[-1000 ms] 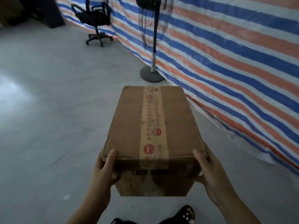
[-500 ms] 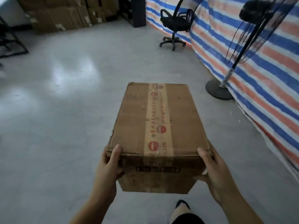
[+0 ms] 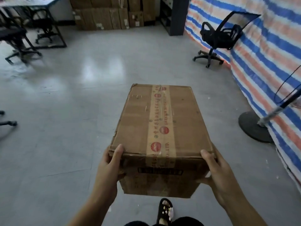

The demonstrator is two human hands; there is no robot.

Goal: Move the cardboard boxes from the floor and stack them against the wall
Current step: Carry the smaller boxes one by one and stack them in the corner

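Observation:
A brown cardboard box (image 3: 175, 118) with a printed tape strip down its top is carried above the floor in front of me. My left hand (image 3: 110, 167) grips its near left corner, thumb on the top edge. My right hand (image 3: 216, 173) grips the near right corner, thumb on top and fingers under the side. Far ahead, a stack of cardboard boxes (image 3: 107, 15) stands against the back wall.
A striped blue, orange and white tarp (image 3: 267, 51) runs along the right. A black office chair (image 3: 218, 38) and a standing fan's round base (image 3: 254, 129) stand beside it. A desk with chairs (image 3: 29, 28) is at the far left. My sandalled foot (image 3: 165, 211) shows below the box.
The view has swung left from the tarp toward the back of the room, bringing the stacked boxes and desk into sight. Both hands keep the same hold on the box.

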